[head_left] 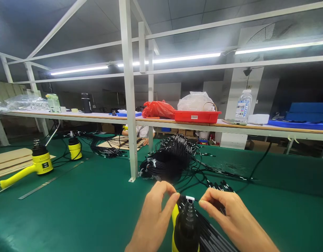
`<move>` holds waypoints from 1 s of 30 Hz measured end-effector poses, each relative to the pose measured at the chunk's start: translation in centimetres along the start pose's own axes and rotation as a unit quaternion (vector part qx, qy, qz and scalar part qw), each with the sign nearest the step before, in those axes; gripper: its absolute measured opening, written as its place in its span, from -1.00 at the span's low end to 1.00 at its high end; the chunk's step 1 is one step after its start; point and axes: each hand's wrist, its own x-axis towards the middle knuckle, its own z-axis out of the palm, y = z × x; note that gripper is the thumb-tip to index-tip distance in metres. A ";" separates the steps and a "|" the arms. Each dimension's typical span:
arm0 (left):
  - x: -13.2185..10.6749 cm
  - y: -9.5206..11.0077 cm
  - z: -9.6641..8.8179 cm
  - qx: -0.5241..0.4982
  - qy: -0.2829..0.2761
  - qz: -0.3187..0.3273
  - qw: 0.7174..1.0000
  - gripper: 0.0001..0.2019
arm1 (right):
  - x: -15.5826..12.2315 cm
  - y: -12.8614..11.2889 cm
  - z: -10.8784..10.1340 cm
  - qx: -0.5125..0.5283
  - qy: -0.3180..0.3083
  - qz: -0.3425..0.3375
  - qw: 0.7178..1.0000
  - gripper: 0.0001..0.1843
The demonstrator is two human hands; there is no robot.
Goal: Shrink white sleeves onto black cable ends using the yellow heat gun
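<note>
A black cable with a short white sleeve (190,198) on it stretches between my two hands, just over the nozzle of an upright heat gun (188,224) with a black front and yellow body. My left hand (157,213) pinches the cable to the left of the sleeve. To the right of it, my right hand (227,213) pinches the thin dark end between thumb and index finger. Under the right hand and behind the heat gun runs a bundle of black cables (212,232), partly hidden by the hand and the gun.
Large coils of black cable (164,162) lie beyond my hands, beside a white post (130,105). Two yellow heat guns (43,162) and a metal ruler (46,183) are at left. The shelf carries a red tray (197,117) and a bottle (244,106). Another person's arm (146,138) shows behind.
</note>
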 end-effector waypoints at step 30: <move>0.0 -4.3 -1.5 0.082 0.031 -0.043 0.995 -0.59 | 4.5 21.0 12.1 -0.165 0.043 0.215 0.962 -0.92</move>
